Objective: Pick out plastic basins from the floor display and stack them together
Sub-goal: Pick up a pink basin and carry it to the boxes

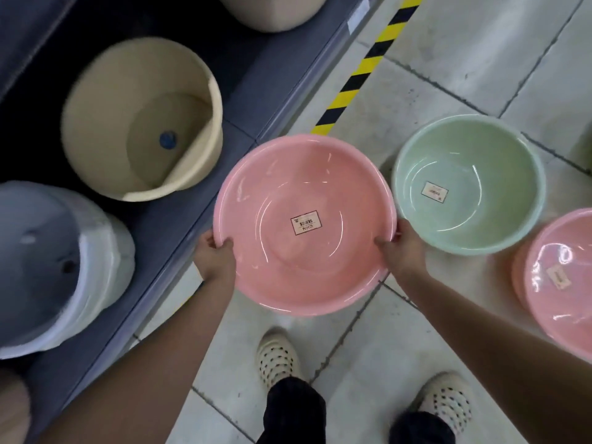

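Observation:
I hold a large pink plastic basin (304, 225) level above the tiled floor, with a paper label in its bottom. My left hand (215, 257) grips its near-left rim. My right hand (402, 251) grips its near-right rim. A pale green basin (469, 184) sits on the floor to the right, close to the held basin's rim. Another pink basin (563, 283) lies at the right edge, partly cut off by the frame.
A low dark shelf (179, 219) runs along the left, carrying a beige bucket (141, 120), a wrapped white tub (54, 267) and another beige tub (272, 11) at the top. Yellow-black tape (368, 65) marks the floor. My two shoes (277, 357) stand below the basin.

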